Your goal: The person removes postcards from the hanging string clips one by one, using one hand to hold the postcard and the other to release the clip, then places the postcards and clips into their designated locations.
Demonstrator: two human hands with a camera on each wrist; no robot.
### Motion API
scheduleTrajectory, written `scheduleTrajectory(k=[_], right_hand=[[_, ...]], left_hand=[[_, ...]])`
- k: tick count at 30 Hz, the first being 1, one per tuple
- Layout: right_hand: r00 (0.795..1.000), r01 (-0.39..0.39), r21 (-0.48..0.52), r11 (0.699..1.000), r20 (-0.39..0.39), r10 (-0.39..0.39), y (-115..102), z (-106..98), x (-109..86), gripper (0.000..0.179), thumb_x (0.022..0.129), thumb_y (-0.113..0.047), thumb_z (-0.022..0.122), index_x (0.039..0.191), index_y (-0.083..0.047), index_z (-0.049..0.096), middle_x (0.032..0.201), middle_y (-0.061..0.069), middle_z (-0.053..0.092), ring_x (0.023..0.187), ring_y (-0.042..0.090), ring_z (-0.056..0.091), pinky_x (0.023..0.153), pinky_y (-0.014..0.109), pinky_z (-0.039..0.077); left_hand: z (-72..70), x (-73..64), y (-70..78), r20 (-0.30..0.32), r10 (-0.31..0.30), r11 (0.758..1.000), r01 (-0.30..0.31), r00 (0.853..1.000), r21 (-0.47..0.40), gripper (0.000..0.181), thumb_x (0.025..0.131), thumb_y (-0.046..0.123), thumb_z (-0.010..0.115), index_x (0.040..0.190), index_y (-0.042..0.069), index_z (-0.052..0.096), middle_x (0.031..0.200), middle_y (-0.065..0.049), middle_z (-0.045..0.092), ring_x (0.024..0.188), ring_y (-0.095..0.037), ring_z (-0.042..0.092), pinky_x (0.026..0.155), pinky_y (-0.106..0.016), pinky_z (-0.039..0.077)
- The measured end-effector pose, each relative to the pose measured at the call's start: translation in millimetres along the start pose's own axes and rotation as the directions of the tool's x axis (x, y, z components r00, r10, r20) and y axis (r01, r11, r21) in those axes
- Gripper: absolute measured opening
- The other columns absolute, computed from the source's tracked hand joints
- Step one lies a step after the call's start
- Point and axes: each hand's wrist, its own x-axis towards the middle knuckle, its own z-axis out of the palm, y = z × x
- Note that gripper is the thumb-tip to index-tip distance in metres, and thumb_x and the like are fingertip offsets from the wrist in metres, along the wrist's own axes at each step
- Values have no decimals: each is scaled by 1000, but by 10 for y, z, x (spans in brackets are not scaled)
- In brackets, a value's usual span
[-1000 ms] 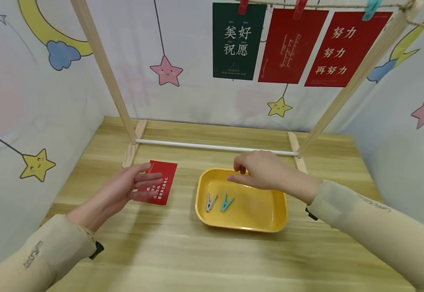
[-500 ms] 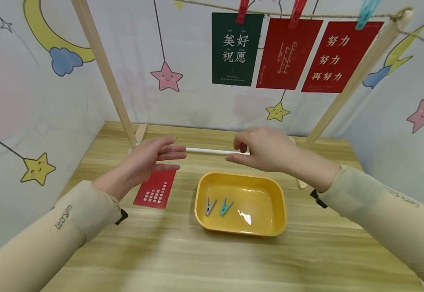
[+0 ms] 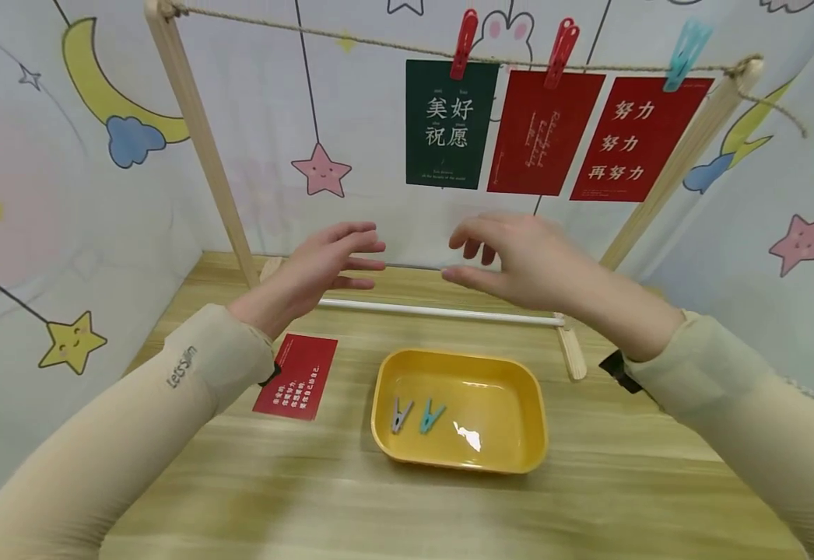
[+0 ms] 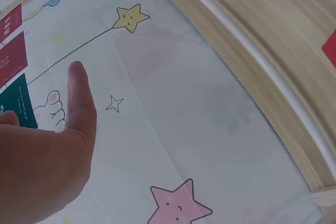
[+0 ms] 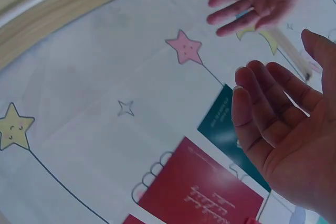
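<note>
Both hands hover in mid-air inside the wooden frame, apart and holding nothing. My left hand (image 3: 326, 264) has its fingers extended toward the right. Opposite it, my right hand (image 3: 519, 257) has loosely bent fingers. Above them a green card (image 3: 452, 124), a red card with script (image 3: 545, 132) and a red card with large white characters (image 3: 641, 140) hang from a twine line (image 3: 372, 40). Two red clothespins (image 3: 464, 44) and a light blue clothespin (image 3: 687, 54) grip them. Below the left hand, another red card (image 3: 297, 377) lies flat on the table.
A yellow tray (image 3: 501, 463) stands on the wooden table (image 3: 337, 505), with a grey clothespin (image 3: 401, 416) and a teal clothespin (image 3: 431, 417) inside. The frame's left post (image 3: 204, 148) and right post (image 3: 666, 171) rise at either side, joined low by a white rod (image 3: 442, 312).
Both hands have risen from table level, the left also moving right and away from the flat red card. The head view has tilted up, showing more of the twine and clothespins.
</note>
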Motion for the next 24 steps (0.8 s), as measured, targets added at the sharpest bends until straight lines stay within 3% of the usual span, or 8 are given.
scheduleTrajectory(k=[9,17,24], right_hand=[[988,-29,13,999,-150,30,-26,-340,69,59,102,-38,74,153,-15,58,130,9,73,109,27,71,90,48,63],[961,-14,37,999,-277,24,-14,-624,216,64,104,-32,73,160,-13,49,142,10,67,102,26,71,90,47,63],[938,-75,21,997,-338,78,-15,-880,378,66,104,-37,71,163,-19,46,153,6,61,111,27,70,97,47,61]], left_hand=[[75,223,94,-80,66,996,-61,995,68,60,109,38,63,162,16,44,154,-7,57,128,-26,67,102,-42,59],[105,369,181,-128,155,985,-143,980,102,60,108,37,65,161,16,45,150,-7,60,131,-28,64,104,-43,58],[180,503,372,-141,182,979,-165,973,121,59,107,38,67,159,19,48,147,-3,63,129,-21,64,105,-39,57]])
